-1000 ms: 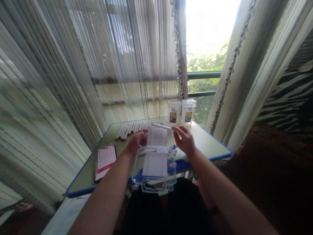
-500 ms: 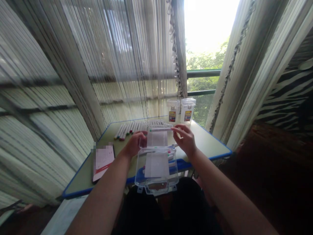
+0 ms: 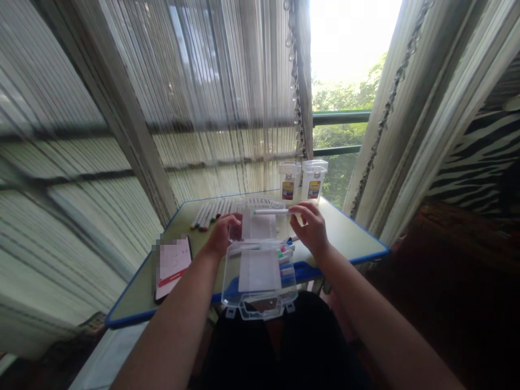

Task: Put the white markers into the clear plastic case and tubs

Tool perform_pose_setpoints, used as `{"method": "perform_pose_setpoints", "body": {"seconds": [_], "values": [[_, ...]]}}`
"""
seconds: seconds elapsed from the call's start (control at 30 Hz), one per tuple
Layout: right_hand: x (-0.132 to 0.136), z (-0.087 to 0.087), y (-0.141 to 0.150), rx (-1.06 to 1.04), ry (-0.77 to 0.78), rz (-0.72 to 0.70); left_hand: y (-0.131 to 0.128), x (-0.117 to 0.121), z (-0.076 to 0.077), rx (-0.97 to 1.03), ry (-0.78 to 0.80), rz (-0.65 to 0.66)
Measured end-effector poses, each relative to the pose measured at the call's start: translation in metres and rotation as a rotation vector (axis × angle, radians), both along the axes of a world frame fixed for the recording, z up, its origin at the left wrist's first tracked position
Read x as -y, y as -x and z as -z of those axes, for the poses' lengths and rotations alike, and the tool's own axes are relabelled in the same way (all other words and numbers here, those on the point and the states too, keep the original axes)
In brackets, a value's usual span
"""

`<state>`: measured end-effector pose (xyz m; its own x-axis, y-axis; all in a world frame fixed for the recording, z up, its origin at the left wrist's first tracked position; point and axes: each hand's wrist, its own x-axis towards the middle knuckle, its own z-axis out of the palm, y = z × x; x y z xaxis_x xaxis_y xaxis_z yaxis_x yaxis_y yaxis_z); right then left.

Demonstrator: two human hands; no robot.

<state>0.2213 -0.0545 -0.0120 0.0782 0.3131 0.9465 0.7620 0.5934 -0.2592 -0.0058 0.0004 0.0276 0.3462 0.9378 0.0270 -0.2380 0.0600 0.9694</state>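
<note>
An opened clear plastic case (image 3: 227, 275) with a handle and latches lies at the near edge of the table, its lid half toward me. My left hand (image 3: 226, 232) grips the left side of the case's far half. Between the thumb and fingers of my right hand (image 3: 309, 224) is a white marker (image 3: 271, 212) with a green end pointing left, held level above the far half. Several loose markers (image 3: 286, 254) with coloured ends lie by the right side of the case, partly seen through the plastic. A row of white markers (image 3: 211, 210) lies behind my left hand.
A phone (image 3: 174, 268) with a lit screen lies at the left of the blue-edged table (image 3: 353, 238). Two clear lidded containers (image 3: 314, 179) with labels stand at the back right. Sheer curtains (image 3: 227, 97) hang close behind the table.
The view has shifted slightly. The marker in my right hand has moved a little to the right relative to the case; my left hand keeps its hold.
</note>
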Motion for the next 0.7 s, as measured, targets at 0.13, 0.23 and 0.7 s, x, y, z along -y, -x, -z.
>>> {"method": "perform_pose_setpoints", "body": {"seconds": [0.13,0.23,0.7], "values": [[-0.002,0.0,0.0,-0.044,0.043,-0.036,0.0,-0.001,0.001,0.031,-0.013,-0.071],[-0.005,0.003,0.002,-0.104,0.09,-0.042,-0.001,-0.001,0.001,0.054,-0.006,-0.141],[0.003,0.004,0.009,0.026,0.033,-0.09,-0.004,-0.005,0.005,0.131,-0.018,-0.264]]}}
